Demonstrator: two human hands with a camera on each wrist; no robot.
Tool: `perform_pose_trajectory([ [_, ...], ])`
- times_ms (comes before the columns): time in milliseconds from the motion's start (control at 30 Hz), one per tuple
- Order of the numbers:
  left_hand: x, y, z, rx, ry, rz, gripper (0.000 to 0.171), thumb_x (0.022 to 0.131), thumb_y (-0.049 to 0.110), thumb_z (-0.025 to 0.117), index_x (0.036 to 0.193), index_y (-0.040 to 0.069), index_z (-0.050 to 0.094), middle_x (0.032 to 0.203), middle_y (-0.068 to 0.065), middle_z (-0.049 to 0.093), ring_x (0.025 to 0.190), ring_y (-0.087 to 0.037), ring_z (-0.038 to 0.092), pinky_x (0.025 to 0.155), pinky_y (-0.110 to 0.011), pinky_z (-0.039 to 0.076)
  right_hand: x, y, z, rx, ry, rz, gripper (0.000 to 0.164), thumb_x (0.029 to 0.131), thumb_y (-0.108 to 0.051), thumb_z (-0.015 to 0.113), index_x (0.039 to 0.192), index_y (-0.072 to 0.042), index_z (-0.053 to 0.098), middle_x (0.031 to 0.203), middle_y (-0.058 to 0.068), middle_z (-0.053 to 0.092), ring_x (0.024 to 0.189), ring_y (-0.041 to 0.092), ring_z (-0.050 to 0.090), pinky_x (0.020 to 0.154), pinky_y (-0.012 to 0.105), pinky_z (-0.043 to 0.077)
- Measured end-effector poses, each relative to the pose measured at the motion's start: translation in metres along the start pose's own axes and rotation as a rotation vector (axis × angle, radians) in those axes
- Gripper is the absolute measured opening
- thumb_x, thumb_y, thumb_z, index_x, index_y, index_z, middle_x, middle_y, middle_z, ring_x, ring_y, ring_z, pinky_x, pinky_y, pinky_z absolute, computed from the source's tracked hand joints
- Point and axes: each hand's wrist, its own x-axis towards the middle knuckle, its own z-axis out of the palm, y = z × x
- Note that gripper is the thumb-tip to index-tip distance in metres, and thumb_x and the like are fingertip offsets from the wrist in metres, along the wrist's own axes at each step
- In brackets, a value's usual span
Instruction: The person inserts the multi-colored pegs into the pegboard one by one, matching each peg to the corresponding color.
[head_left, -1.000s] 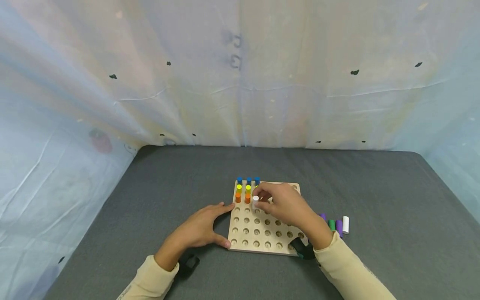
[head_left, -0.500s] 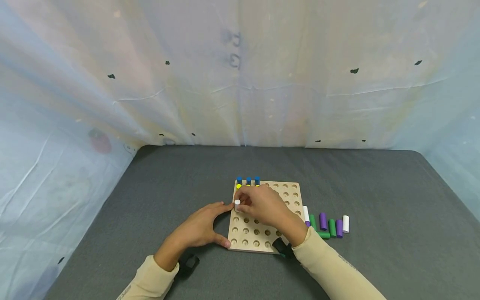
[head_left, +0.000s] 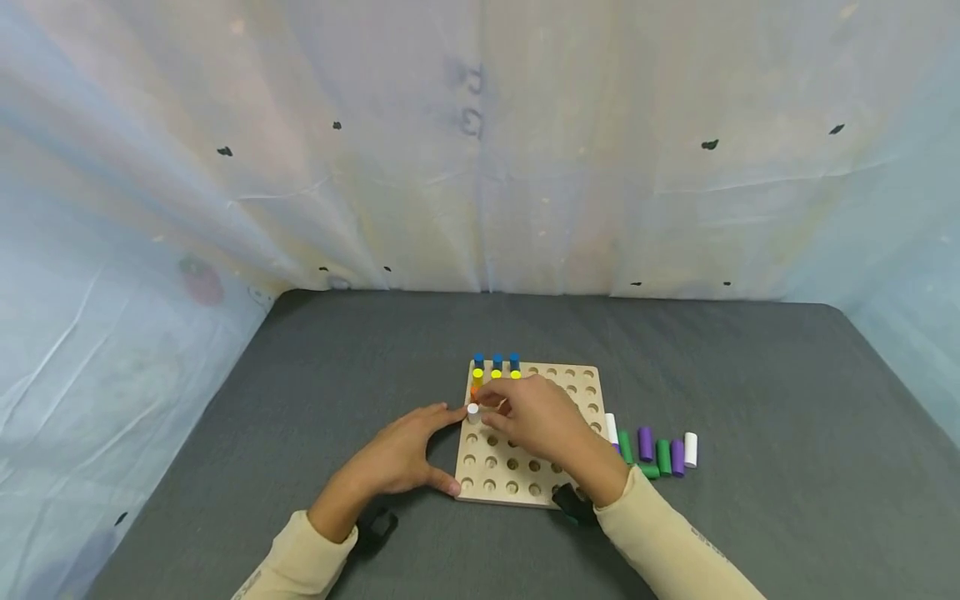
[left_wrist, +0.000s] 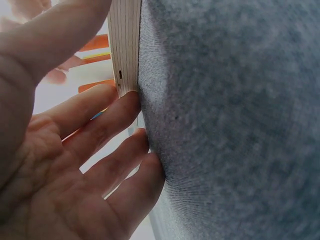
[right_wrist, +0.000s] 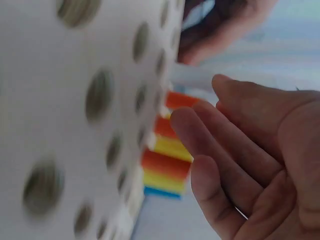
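- We see the right hand (head_left: 536, 417) over the left part of the pegboard (head_left: 577, 392), with the white peg (head_left: 472, 409) at its fingertips on the side nearest the board's left edge.
- The white peg stands upright, its long axis pointing straight up from the board. It sits in the leftmost column, one row nearer to us than the orange pegs (head_left: 476, 390).
- In the right wrist view the fingers (right_wrist: 200, 130) are loosely extended beside the white peg (right_wrist: 192, 76). We cannot tell whether the thumb and forefinger pinch the peg or have just let it go.
- The left hand (head_left: 397, 454) lies flat on the gray table (head_left: 337, 375) against the board's left edge, thumb at the near corner and forefinger reaching toward the white peg. Its fingers (left_wrist: 100, 120) are straight and hold nothing; they only press on the edge of the pegboard (left_wrist: 125, 45).
- Both hands are close to the peg, the right from the right side and slightly above, the left from the left. We judge that the right is the one handling it.
- Beyond the white peg stand yellow pegs (head_left: 497, 374) and, at the far edge, blue pegs (head_left: 497, 361).
- Spare pegs (head_left: 660, 454), white, green and purple, lie on their sides on the table just right of the board.
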Motion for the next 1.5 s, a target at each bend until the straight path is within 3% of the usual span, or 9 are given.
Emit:
perform_pose_trajectory([
  [133,0.001,0.0,0.001,0.007,-0.004,-0.002,0.101,0.062,0.042,0.092,0.15,0.026,0.046,0.156,-0.016,0.041,0.146,-0.039,0.037,0.113,-0.061,0.034,-0.02,0.012,-0.013,0.011,0.028,0.053,0.022,0.09,-0.025,0.075,0.111,-0.022,0.074,0.103,-0.008,0.076,0.083,0.007,0.07,0.071,0.03,0.053],
  [333,0.003,0.001,0.002,-0.001,0.005,0.015,0.101,0.062,0.04,0.093,0.15,0.025,0.046,0.156,-0.016,0.042,0.146,-0.038,0.036,0.112,-0.063,0.033,-0.056,0.051,-0.033,0.001,0.086,0.128,0.02,0.088,-0.026,0.076,0.108,-0.023,0.074,0.098,-0.009,0.075,0.08,0.005,0.069,0.065,0.027,0.05],
  [700,0.005,0.004,0.006,-0.022,-0.018,0.005,0.1,0.064,0.042,0.092,0.151,0.028,0.045,0.158,-0.014,0.04,0.146,-0.038,0.036,0.112,-0.064,0.033,-0.111,0.119,-0.07,-0.061,0.06,0.271,0.03,0.089,-0.027,0.075,0.117,-0.017,0.07,0.1,-0.002,0.075,0.082,0.014,0.068,0.064,0.034,0.051],
  [1000,0.005,0.004,0.004,-0.016,-0.01,0.0,0.1,0.063,0.041,0.093,0.15,0.027,0.045,0.157,-0.014,0.04,0.146,-0.038,0.037,0.112,-0.063,0.033,-0.127,0.153,-0.088,-0.045,-0.029,0.302,0.043,0.086,-0.032,0.077,0.124,-0.017,0.066,0.112,0.004,0.074,0.096,0.023,0.069,0.074,0.043,0.056],
  [1167,0.005,0.004,0.005,-0.014,-0.012,-0.008,0.1,0.063,0.041,0.093,0.15,0.028,0.045,0.157,-0.014,0.041,0.146,-0.037,0.037,0.112,-0.063,0.033,-0.134,0.169,-0.096,-0.054,-0.075,0.333,0.049,0.084,-0.035,0.079,0.126,-0.015,0.065,0.116,0.004,0.073,0.096,0.022,0.068,0.072,0.042,0.055],
  [1333,0.006,0.003,0.006,-0.018,-0.011,-0.007,0.101,0.062,0.041,0.093,0.15,0.029,0.045,0.157,-0.014,0.041,0.146,-0.037,0.037,0.112,-0.064,0.033,-0.136,0.179,-0.096,-0.056,-0.158,0.338,0.055,0.078,-0.033,0.083,0.126,-0.013,0.065,0.116,0.004,0.072,0.093,0.017,0.066,0.071,0.038,0.053],
  [1500,0.006,0.003,0.006,-0.022,-0.003,-0.001,0.101,0.062,0.041,0.093,0.15,0.028,0.046,0.157,-0.015,0.041,0.146,-0.038,0.037,0.112,-0.065,0.032,-0.132,0.182,-0.092,-0.033,-0.193,0.332,0.055,0.076,-0.03,0.085,0.124,-0.013,0.066,0.117,0.007,0.071,0.094,0.017,0.067,0.075,0.042,0.056],
])
